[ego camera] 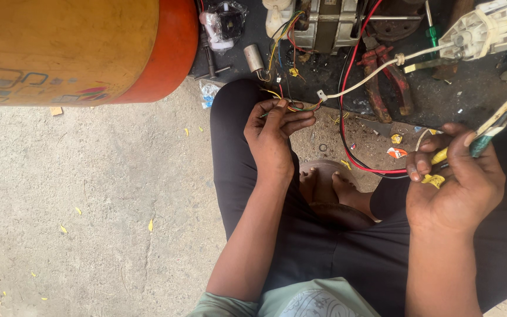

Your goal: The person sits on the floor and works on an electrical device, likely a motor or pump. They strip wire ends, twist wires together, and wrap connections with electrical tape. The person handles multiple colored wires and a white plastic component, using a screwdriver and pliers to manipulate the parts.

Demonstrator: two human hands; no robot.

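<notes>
- An orange drum (71,50) fills the upper left, lying on the concrete floor (89,205).
- A dark mat (476,94) runs along the top, crowded with parts: a motor (327,23) with coloured leads, a small silver capacitor (254,57), red pliers (387,82), and a white plastic part (488,29) at the upper right.
- A white cord (377,70) runs from the white part down to the left, ending just beside the left hand's fingertips.
- A red cable (347,117) and a black one drop from the motor and curve across the ground toward the right hand.
- The person sits with knees spread in dark trousers (236,152); a sandalled foot (333,191) lies between the two forearms.
- The left hand (274,138) is closed around a bundle of thin wires (300,107), yellow, red and green, pinched between thumb and fingers; the wires lead up toward the motor.
- The right hand (462,176) is curled round a yellow-handled tool (441,155) and a green-handled one (485,141), with a scrap of yellow tape (433,180) at its fingers.
- The tool tips are hidden, so their kind is unclear.
</notes>
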